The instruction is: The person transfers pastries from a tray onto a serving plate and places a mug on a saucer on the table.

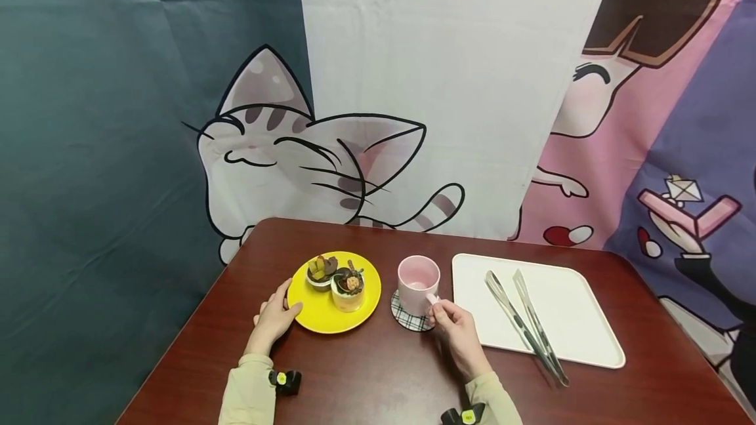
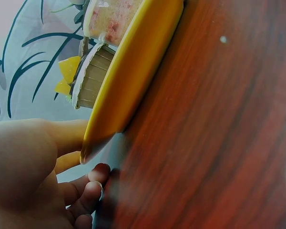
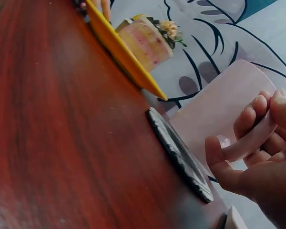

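Note:
My left hand (image 1: 275, 317) pinches the left rim of a yellow plate (image 1: 325, 324), with the thumb over the edge and fingers beneath. Two small cakes sit on that plate. One is a cupcake (image 2: 96, 76) in a pleated paper case with yellow pieces on top; the other is a round layered cake (image 3: 145, 42) with a dark, decorated top. Fingers of my right hand (image 1: 461, 336) curl round the handle of a pink mug (image 1: 415, 294). The mug is upright and looks empty inside, its base right over a round plaid coaster (image 1: 407, 321).
A white tray (image 1: 567, 290) lies at the right of the brown table (image 1: 354, 379). Metal tongs (image 1: 528, 326) rest across it, their joined end reaching past its front edge. A cloth backdrop (image 1: 461, 51) with a cartoon cat hangs behind the table.

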Demonstrator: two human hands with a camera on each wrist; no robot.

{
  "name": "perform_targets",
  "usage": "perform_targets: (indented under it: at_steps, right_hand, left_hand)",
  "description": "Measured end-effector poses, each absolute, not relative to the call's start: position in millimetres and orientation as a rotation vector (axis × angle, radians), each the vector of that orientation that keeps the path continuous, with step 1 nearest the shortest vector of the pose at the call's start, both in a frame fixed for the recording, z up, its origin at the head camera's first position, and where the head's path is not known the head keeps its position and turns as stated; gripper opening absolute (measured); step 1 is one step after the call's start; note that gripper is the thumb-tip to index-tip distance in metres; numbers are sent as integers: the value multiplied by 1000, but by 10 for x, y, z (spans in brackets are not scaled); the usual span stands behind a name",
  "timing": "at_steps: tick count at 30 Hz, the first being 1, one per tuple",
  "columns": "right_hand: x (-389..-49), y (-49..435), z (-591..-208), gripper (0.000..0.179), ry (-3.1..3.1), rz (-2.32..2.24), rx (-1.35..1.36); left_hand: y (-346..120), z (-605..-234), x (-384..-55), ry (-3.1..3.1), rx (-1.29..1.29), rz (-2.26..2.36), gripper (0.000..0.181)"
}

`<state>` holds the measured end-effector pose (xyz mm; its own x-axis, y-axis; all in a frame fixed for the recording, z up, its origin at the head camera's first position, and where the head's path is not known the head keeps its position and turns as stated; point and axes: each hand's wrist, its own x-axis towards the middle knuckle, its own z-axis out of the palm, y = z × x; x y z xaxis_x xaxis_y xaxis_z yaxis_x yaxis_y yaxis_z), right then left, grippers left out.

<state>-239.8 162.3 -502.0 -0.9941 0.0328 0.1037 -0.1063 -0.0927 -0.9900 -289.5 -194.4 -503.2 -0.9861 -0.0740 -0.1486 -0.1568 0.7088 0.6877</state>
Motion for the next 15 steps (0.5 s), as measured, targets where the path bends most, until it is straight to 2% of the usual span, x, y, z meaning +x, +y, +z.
perform_targets:
  at_steps: [10,15]
  right_hand:
    - [-2399,1666,-5039,32,-2173,2260,-91]
    - [-2389,1668,-5016,26,-2316,2024,-6]
  left_hand:
    - [-1966,-5066,-2895,2798,-157,1140,69]
    - [-1961,-5080,-2904,2803,-157,1128,69]
